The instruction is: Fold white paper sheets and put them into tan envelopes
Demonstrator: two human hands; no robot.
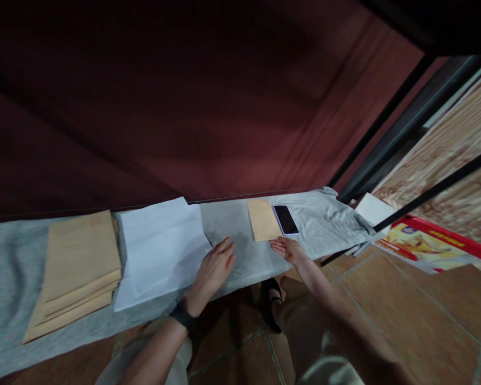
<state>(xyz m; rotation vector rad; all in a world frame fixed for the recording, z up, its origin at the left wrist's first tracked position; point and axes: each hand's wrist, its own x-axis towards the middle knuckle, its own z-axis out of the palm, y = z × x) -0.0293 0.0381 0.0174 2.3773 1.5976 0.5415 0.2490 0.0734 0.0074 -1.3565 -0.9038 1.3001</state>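
Note:
A small tan paper envelope [263, 220] lies flat on the grey cloth, with a dark-screened phone [286, 220] just right of it. My right hand [287, 249] is at the envelope's near right corner, its fingers loosely stretched to the left and not closed round the paper. Whether the fingertips touch that edge is hard to tell. My left hand [217, 264] lies flat with fingers extended, beside the right edge of some white paper sheets [162, 251]. A dark band [183, 316] is on the left wrist. Left of the sheets lies a stack of larger brown envelopes [80, 256].
The grey cloth [316, 235] covers a long narrow bench. Dark red fabric [208, 133] hangs behind it. To the right are black metal bars [385, 117], a red and yellow box [433, 243] and a white item [372, 208]. The floor [379, 299] is tiled.

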